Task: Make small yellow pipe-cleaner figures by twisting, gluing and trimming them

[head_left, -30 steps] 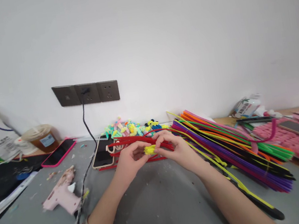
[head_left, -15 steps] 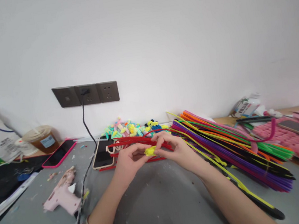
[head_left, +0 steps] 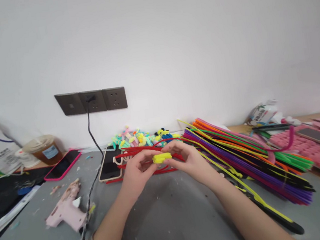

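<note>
Between my fingertips is a small bundle of folded yellow pipe cleaner (head_left: 162, 158), held above the grey mat (head_left: 162, 223). My left hand (head_left: 139, 170) pinches its left end between thumb and fingers. On its other end, my right hand (head_left: 185, 160) closes with thumb below and fingers above. Just behind my hands lie red pipe cleaners (head_left: 134, 150), partly hidden by them. A large bundle of pipe cleaners (head_left: 243, 160) in purple, black, green, orange and yellow spreads out to the right of my right hand.
A pink glue gun (head_left: 67, 208) and its dark cable (head_left: 92, 177) lie at left. Two phones, one black-screened (head_left: 109, 165) and one pink-edged (head_left: 63, 165), rest near a drink cup (head_left: 43, 149). Small colourful figures (head_left: 138, 137) line the wall. A pink quilted mat (head_left: 312, 146) is at right.
The yellow bundle has turned slightly between my fingers, showing more of its length, and sits a little higher. Both hands stay in nearly the same place.
</note>
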`<state>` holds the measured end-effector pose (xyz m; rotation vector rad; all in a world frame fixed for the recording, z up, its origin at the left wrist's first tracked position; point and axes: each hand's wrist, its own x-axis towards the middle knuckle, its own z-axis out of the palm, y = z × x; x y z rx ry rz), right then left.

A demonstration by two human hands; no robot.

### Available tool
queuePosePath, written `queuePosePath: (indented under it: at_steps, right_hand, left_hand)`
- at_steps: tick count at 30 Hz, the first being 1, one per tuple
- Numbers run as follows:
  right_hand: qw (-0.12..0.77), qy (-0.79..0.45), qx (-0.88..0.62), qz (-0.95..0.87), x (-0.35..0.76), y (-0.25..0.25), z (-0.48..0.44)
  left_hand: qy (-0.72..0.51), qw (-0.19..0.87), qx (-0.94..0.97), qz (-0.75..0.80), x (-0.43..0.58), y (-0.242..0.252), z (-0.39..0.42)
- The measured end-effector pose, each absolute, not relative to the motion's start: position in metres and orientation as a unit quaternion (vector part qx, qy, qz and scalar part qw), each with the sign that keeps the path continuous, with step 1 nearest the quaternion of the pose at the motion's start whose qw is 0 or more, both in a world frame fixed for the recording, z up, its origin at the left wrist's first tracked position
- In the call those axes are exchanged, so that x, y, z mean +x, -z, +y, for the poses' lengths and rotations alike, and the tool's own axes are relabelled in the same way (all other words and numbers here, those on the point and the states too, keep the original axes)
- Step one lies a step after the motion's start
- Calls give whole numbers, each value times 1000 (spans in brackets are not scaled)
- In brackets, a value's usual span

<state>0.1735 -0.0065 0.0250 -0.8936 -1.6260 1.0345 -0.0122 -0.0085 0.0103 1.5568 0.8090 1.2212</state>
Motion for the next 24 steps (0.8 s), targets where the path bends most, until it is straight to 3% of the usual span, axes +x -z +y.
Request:
queuePosePath:
  at_steps: [9,19,24]
  right_hand:
    - [516,-355,-378,-682,171,-23,-8]
    - [482,-407,-359,-688,177,-26,-9]
    - [472,-362,-382,-707,177,-28,-8]
  left_hand:
    - [-530,510,593,327,-7,-15,-12]
    - [-541,524,542,373,-10,-13,-8]
    - [-541,516,544,380,-10,-13,-8]
